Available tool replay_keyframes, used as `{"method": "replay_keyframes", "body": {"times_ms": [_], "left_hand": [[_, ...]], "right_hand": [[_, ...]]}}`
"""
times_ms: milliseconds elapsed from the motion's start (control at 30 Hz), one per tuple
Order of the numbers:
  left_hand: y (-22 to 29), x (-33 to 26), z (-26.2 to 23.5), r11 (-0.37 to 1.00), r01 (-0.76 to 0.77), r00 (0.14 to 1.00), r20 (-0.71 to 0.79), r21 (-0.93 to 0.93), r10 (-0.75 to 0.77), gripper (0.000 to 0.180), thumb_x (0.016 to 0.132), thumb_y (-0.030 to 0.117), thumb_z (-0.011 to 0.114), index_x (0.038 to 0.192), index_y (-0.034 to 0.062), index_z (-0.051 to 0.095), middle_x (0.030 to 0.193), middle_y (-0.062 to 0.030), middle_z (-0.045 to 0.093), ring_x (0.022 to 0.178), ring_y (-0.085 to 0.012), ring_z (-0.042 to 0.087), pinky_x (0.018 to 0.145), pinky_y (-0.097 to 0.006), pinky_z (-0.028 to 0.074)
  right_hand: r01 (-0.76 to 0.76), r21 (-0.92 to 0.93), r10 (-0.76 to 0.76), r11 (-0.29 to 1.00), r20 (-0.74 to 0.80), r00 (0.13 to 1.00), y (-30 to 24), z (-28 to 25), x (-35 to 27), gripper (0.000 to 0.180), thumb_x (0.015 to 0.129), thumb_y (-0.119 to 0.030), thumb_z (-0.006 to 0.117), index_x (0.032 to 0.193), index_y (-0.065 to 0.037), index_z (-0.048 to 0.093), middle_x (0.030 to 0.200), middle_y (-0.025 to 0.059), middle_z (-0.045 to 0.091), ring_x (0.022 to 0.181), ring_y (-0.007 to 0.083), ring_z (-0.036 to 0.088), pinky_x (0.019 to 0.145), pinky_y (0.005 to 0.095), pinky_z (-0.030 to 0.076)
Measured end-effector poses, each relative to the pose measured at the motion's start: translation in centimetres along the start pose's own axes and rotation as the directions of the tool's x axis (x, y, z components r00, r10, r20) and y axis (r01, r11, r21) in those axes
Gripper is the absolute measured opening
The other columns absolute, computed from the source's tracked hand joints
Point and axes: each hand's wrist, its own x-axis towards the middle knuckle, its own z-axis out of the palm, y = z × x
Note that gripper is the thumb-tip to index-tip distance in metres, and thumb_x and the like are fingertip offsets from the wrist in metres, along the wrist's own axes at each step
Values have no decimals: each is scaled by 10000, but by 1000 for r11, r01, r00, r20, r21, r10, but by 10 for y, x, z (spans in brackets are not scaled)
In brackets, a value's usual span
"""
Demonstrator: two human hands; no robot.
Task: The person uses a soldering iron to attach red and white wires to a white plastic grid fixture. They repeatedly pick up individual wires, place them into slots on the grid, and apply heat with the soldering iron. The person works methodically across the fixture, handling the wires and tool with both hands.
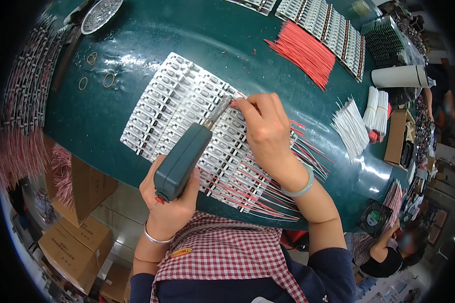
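Teal soldering gun, boxy, metal tip

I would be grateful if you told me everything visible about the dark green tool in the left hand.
The dark green tool has a thick, boxy body that looks like plastic, a bright metal neck and a slim, greyish front end. Clasped in the grip of the left hand, it slants up and rightward over the white panels, its front end close to the right hand. Whether that end touches anything is too small to tell.
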Motion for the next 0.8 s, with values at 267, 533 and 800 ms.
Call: {"method": "replay_keyframes", "body": {"times_ms": [267, 533, 800], "left_hand": [[-1, -1, -4, 995, -86, 994, -66, 54, 89, 176, 751, -23, 728, 916, -48, 674, 812, -107, 675, 658, -165, 647, 603, -263, 495], [0, -10, -5, 999, 54, 989, -135, 2, -53, 180, 759, 21, 762, 916, -33, 694, 789, -81, 701, 647, -134, 650, 608, -258, 502], [-1, -14, -6, 1000, 15, 990, -144, 12, -13, 180, 754, 22, 773, 910, -25, 697, 790, -82, 695, 653, -127, 645, 611, -251, 498]], "right_hand": [[11, 0, -11, 1000, 27, 1000, 0, -1, 1, 249, 675, 40, 624, 923, 53, 651, 877, 113, 557, 798, 262, 525, 646, 342, 472], [-7, -6, 7, 1000, 19, 1000, -1, 1, 0, 238, 680, 36, 626, 917, 47, 641, 874, 114, 553, 805, 264, 529, 650, 348, 473], [21, 10, -21, 1000, -19, 1000, -3, -2, -2, 260, 676, 48, 622, 936, 47, 630, 883, 116, 559, 807, 267, 532, 657, 355, 471]]}}
